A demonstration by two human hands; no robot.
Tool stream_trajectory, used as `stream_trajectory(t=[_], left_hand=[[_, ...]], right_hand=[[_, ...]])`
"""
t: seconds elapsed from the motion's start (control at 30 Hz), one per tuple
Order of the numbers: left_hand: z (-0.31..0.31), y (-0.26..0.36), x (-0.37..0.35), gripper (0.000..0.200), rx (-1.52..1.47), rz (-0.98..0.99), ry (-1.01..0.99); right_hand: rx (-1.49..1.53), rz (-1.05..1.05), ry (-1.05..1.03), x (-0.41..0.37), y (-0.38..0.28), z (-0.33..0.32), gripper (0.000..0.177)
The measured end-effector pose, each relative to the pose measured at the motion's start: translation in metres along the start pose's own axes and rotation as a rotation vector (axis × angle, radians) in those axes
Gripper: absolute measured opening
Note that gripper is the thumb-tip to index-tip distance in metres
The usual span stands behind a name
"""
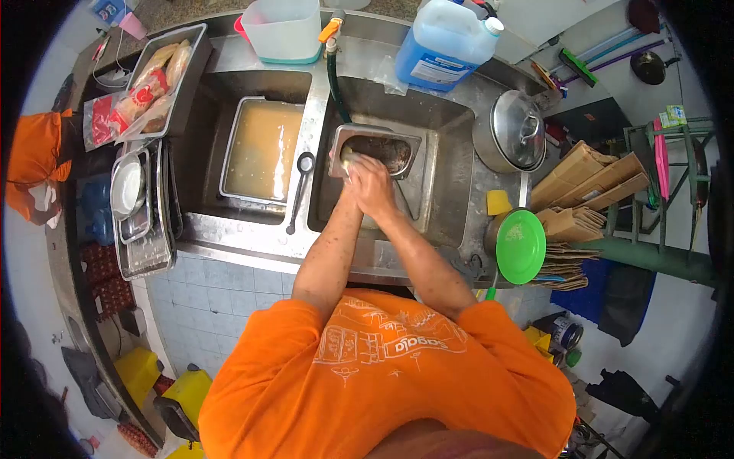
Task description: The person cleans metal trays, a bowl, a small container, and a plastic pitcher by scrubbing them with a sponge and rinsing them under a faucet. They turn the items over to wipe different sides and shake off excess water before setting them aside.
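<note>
Both my hands meet over the near left corner of a small deep steel pan (414,145) in the right-hand sink basin (451,183). My right hand (372,186) is closed, its fingers wrapped across my left hand (345,170), which is largely hidden beneath. A small pale yellowish patch shows by the fingers; I cannot tell what they hold. Dark residue coats the inside of the pan. A green hose (335,88) runs from the orange-handled tap (330,30) down behind the pan.
A tray of cloudy brown water (264,149) sits in the left basin, with a black ladle (300,191) on the divider. Around the counter are a blue liquid jug (443,46), a lidded pot (514,131), a yellow sponge (498,203), a green plate (521,246) and stacked trays (145,252).
</note>
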State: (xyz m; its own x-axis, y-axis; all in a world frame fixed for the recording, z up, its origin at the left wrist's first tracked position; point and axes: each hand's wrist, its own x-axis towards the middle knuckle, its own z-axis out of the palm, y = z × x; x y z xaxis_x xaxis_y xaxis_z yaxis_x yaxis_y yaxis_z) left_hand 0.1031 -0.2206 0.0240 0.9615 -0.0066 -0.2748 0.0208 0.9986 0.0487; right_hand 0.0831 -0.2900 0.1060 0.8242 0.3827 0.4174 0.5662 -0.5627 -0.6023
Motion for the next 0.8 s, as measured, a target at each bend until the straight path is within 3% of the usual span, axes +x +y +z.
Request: stream_trajectory(t=[0.03,0.1,0.13,0.23,0.27,0.37,0.4,0.43,0.5,0.57,0.6,0.63,0.7,0.73,0.8], left_hand=[[0.001,0.004,0.005,0.067,-0.017,-0.018,-0.003],[0.008,0.007,0.003,0.067,-0.08,-0.083,-0.012],[0.039,0.008,-0.014,0.066,0.002,-0.138,-0.128],[-0.009,-0.006,0.009,0.068,0.06,0.038,0.04],[-0.009,-0.004,0.004,0.069,0.06,-0.016,0.014],[0.023,0.019,-0.01,0.073,0.083,-0.177,-0.078],[0.049,0.019,-0.018,0.076,0.157,-0.242,-0.089],[0.066,0.015,-0.025,0.072,0.224,-0.268,0.043],[0.075,0.002,-0.036,0.067,0.186,-0.154,0.042],[-0.034,-0.01,-0.007,0.067,0.365,-0.235,0.116],[-0.061,-0.007,0.004,0.067,0.162,-0.278,-0.161],[-0.05,0.0,0.003,0.068,-0.033,-0.363,-0.429],[-0.001,0.011,-0.023,0.065,0.303,-0.022,0.14],[0.016,0.024,-0.035,0.062,0.231,-0.098,0.25],[0.028,0.039,-0.043,0.061,0.291,-0.136,0.245]], right_hand=[[0.064,-0.058,0.02,-0.006,0.009,-0.001,0.019],[-0.159,-0.073,-0.045,-0.021,0.037,-0.022,0.022],[-0.276,-0.092,-0.08,-0.019,0.045,-0.033,0.023],[-0.285,0.24,-0.034,-0.019,0.011,0.0,0.03],[-0.09,0.208,0.003,-0.016,-0.002,0.002,0.038],[-0.158,0.059,-0.24,-0.03,0.019,-0.028,0.042],[-0.267,-0.139,-0.172,-0.035,0.032,-0.04,0.038],[-0.231,-0.115,-0.163,-0.033,0.037,-0.039,0.036],[-0.159,-0.063,-0.146,-0.032,0.041,-0.039,0.034],[0.085,0.204,-0.105,-0.021,0.023,-0.02,0.03],[0.196,0.355,-0.123,-0.022,0.011,-0.008,0.03],[0.31,0.505,-0.139,-0.027,0.004,0.0,0.029],[0.291,0.204,-0.144,-0.032,0.011,-0.004,0.024],[0.334,0.092,-0.17,-0.034,0.019,-0.013,0.024],[0.291,-0.027,-0.276,-0.036,0.027,-0.035,0.019]])
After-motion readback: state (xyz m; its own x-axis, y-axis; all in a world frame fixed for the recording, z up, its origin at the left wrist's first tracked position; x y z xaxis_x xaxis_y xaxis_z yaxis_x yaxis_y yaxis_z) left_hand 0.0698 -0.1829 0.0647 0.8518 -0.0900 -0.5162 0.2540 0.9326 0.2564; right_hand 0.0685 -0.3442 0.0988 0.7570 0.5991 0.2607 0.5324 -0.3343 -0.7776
